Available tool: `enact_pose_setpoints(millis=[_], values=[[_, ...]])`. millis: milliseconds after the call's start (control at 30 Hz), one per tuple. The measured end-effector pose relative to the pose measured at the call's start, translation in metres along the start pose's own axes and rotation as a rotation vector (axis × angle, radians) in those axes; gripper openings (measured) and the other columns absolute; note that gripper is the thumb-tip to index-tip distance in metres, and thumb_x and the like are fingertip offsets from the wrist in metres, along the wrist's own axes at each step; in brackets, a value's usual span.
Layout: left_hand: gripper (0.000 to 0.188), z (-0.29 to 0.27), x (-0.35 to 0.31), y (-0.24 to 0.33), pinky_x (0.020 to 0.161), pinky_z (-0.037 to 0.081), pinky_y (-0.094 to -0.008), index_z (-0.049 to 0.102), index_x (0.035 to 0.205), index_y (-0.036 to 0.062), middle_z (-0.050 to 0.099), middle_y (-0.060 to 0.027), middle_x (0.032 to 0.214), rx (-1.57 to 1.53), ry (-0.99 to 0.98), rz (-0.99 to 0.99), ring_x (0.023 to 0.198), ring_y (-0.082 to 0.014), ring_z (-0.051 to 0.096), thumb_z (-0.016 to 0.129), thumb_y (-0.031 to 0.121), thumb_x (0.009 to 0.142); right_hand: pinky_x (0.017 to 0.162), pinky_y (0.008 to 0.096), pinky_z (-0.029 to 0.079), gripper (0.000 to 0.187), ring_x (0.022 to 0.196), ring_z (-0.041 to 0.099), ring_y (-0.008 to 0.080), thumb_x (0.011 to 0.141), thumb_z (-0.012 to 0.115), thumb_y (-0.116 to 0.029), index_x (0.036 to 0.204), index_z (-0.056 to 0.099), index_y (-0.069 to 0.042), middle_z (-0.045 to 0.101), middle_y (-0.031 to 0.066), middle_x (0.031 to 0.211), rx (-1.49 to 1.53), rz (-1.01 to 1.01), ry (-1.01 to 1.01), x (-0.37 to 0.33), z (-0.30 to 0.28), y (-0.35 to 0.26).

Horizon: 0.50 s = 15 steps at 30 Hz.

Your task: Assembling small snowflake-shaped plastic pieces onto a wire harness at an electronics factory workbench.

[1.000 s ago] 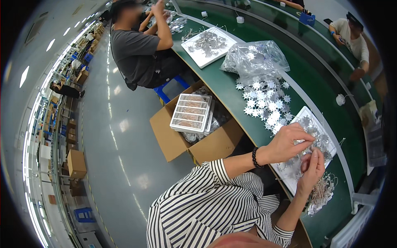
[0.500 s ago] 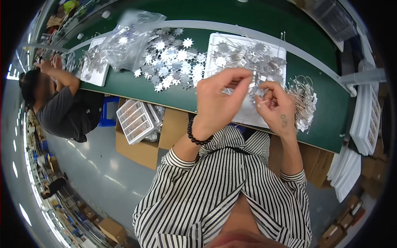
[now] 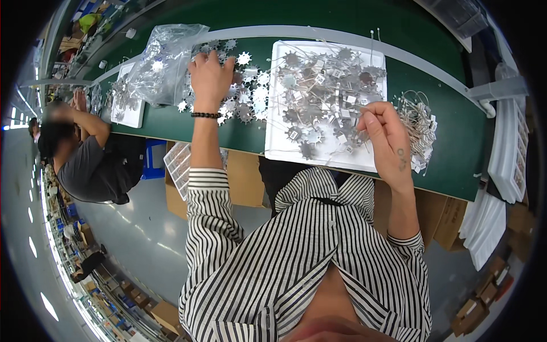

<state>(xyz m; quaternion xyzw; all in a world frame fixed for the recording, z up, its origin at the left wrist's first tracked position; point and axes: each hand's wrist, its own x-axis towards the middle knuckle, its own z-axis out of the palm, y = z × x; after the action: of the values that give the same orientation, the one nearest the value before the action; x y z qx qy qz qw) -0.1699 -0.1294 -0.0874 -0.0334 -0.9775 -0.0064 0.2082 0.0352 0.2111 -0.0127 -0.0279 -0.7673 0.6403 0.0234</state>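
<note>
The left hand (image 3: pixel 211 77) is seen in the upper left centre of the frame, palm down over a spread of star-shaped metal plates (image 3: pixel 259 94); its grip is apart, with the fingers fanned, and whether the plates are touched cannot be told. A dark bead bracelet (image 3: pixel 206 115) is worn on that wrist. A clear plastic bag (image 3: pixel 162 71) is placed just left of the hand, beside the plates. The right hand (image 3: pixel 386 134) is held right of centre, at the right edge of a white tray (image 3: pixel 279 147); thumb and forefinger are brought close together in its grip, but whether a part is clamped there cannot be told. Wired star plates (image 3: pixel 307 117) are heaped in the tray, their thin leads partly projecting over its rim. A tangle of thin leads (image 3: pixel 421 137) with pale tabs is laid right of the right hand. All are supported by the green bench (image 3: pixel 450 174). At the left of the frame, a co-worker in a dark shirt (image 3: pixel 85 168) is seated near a smaller white tray (image 3: pixel 132 117); an open cardboard box (image 3: pixel 246 179) is placed below the bench edge.
</note>
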Motion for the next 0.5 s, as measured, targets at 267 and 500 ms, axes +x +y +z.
enact_pose_setpoints(millis=[267,500], values=[[0.029,-0.035,0.007,0.035,0.082,0.053,-0.0362,0.077,0.104,0.002,0.072,-0.0107,0.103,-0.477,-0.08,-0.03,0.092,-0.0269,0.064,0.073,0.026,0.088,0.076,0.0247,0.046,0.013,0.081,0.06,0.0143,0.103,0.05,-0.006,0.112,0.057,0.0,0.068,0.0073,0.091,0.101,0.002,-0.015,-0.001,0.001,-0.007],[0.031,-0.131,-0.056,0.112,0.074,0.057,-0.024,0.069,0.118,-0.0054,0.073,-0.0114,0.091,-1.517,-0.197,-0.322,0.081,-0.0162,0.07,0.075,0.003,0.089,0.048,0.0204,0.037,0.002,0.051,0.051,0.0075,0.1,0.056,-0.003,0.098,0.057,-0.003,0.067,0.0035,0.067,-0.018,-0.224,-0.043,0.015,0.035,-0.037]])
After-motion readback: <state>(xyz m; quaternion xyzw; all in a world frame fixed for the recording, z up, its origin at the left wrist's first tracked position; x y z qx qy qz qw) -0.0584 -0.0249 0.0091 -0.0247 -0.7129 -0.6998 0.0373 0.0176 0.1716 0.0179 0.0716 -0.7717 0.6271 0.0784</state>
